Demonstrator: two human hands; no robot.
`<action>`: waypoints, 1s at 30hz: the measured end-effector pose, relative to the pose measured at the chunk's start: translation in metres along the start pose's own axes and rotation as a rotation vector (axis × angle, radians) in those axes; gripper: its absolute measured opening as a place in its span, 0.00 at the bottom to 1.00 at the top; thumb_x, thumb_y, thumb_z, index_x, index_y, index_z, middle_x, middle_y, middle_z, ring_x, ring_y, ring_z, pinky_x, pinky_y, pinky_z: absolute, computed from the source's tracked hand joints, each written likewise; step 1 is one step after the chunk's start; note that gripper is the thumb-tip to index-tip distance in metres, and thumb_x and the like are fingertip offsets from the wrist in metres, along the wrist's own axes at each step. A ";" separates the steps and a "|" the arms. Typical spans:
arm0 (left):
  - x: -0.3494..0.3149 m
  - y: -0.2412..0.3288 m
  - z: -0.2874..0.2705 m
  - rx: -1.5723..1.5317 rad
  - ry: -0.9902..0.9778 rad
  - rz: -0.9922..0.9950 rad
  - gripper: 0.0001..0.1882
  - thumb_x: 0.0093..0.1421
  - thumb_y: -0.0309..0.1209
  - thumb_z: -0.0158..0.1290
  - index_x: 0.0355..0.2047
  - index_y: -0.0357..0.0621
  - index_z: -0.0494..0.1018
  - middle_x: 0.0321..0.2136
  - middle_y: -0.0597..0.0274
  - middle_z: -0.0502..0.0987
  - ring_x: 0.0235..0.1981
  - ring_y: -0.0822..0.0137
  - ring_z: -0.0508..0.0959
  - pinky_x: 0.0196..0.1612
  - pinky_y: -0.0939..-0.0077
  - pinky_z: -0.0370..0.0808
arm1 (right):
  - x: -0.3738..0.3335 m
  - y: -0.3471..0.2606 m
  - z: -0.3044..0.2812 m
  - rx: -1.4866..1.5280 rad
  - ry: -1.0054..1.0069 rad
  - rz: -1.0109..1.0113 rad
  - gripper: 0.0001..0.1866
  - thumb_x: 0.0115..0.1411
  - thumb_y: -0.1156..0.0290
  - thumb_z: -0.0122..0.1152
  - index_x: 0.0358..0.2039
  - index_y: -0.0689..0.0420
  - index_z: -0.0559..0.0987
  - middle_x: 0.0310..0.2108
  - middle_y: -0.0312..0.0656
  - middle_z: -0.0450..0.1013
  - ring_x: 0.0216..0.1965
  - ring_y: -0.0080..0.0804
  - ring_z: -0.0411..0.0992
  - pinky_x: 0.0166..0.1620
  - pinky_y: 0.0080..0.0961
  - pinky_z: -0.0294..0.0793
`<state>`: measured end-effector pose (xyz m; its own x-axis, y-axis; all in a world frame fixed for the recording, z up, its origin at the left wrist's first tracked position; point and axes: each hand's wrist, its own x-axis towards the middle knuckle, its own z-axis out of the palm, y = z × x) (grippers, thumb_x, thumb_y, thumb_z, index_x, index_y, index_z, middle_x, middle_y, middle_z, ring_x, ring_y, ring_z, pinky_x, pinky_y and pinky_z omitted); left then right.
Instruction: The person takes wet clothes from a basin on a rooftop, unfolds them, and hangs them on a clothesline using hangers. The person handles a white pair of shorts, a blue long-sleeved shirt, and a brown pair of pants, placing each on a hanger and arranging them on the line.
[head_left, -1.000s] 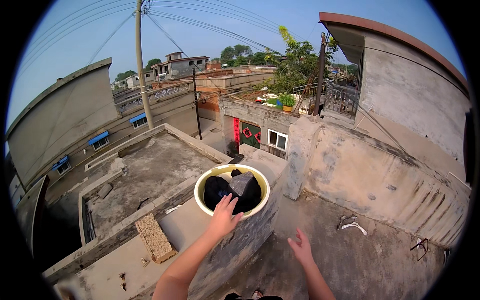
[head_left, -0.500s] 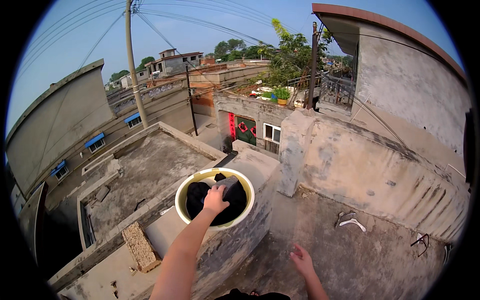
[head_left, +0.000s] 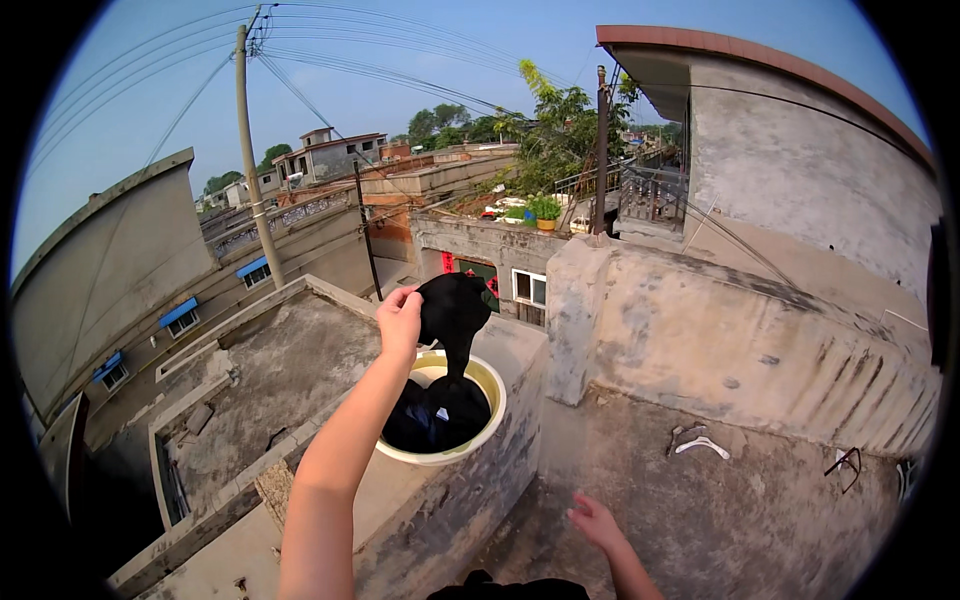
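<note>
My left hand (head_left: 400,318) pinches the edge of a black piece of clothing (head_left: 452,308) and holds it up. The cloth hangs down in a narrow twist to the dark clothes below; whether it is clear of them I cannot tell, nor what kind of garment it is. Beneath it a pale yellow basin (head_left: 430,460) with a white rim stands on top of the low wall. Dark clothes (head_left: 430,425) lie inside, with a small whitish patch among them. Low on the right, my right hand (head_left: 592,520) is empty, its fingers loosely apart, away from the basin.
A rough brick (head_left: 272,490) lies on the low wall (head_left: 400,515), partly behind my left forearm. On the concrete floor (head_left: 640,490) lie a white clothes hanger (head_left: 702,447) and a dark one (head_left: 846,466). A stained parapet (head_left: 720,340) runs along the right.
My left hand has risen from inside the basin, lifting the black piece of clothing. The grey cloth seen on top is no longer visible. My right hand has barely moved; the view has shifted slightly.
</note>
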<state>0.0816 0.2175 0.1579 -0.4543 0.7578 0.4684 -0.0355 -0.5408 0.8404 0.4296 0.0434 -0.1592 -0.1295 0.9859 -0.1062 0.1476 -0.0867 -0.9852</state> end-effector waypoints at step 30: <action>-0.497 -0.057 -0.001 -0.225 -1.276 -1.102 0.09 0.61 0.28 0.51 0.40 0.40 0.74 0.36 0.62 0.77 0.29 0.74 0.74 0.29 0.81 0.71 | -0.399 -0.131 0.048 -0.113 1.287 -0.142 0.07 0.58 0.72 0.60 0.34 0.62 0.77 0.28 0.31 0.72 0.32 0.17 0.67 0.38 0.17 0.67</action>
<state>0.3089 -0.1284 -0.1231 0.8172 0.5102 -0.2679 0.0113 0.4506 0.8927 0.4147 -0.3452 0.0058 0.8684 0.4196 0.2642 0.2998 -0.0200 -0.9538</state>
